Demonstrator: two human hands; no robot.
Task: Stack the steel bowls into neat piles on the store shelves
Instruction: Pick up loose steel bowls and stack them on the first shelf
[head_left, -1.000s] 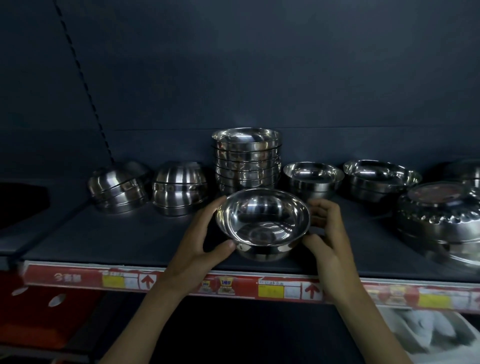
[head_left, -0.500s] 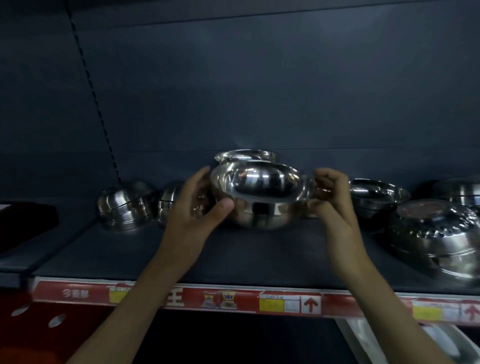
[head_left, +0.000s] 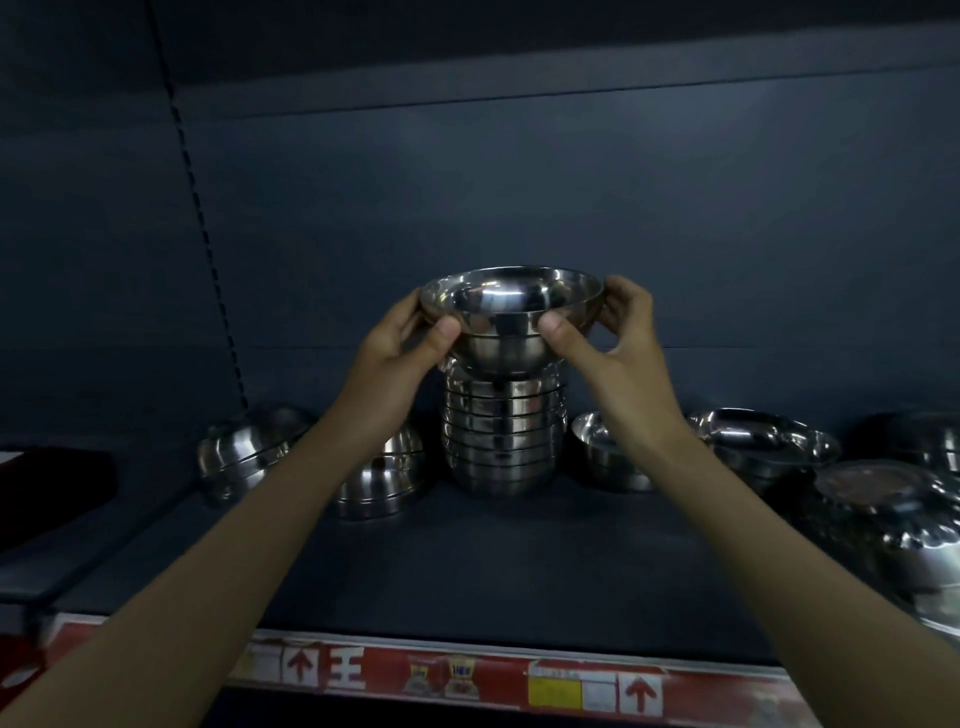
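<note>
Steel bowl (head_left: 511, 317), a shiny round one with a flared rim, is hanging mouth-up right over the tall pile of nested steel bowls (head_left: 504, 441). Whether its base is touching the top of the pile or hovering just above it, I cannot tell. The left hand (head_left: 400, 348) is gripping the rim at nine o'clock, thumb pressing the near wall and fingers curling behind. The right hand (head_left: 618, 338) is gripping it the same way at three o'clock.

The pile is standing upright at the middle of the dark grey metal shelf (head_left: 519, 561). At nine o'clock from it, a short stack of upturned steel bowls (head_left: 382, 473) is sitting near it, and a tilted stack of upturned bowls (head_left: 249, 449) is leaning farther out. At three o'clock a single open steel bowl (head_left: 605, 452) is sitting just beside the pile. Beyond that, wide shallow steel dishes (head_left: 763, 441) are resting, and a large embossed steel bowl (head_left: 893, 514) is lying at four o'clock. A red price strip (head_left: 467, 675) is running along the edge at six o'clock.

The task is looking partly done — one neat pile is standing and this bowl seems about to join it. The leaning stack and the loose bowls on either side are probably waiting their turn.
</note>
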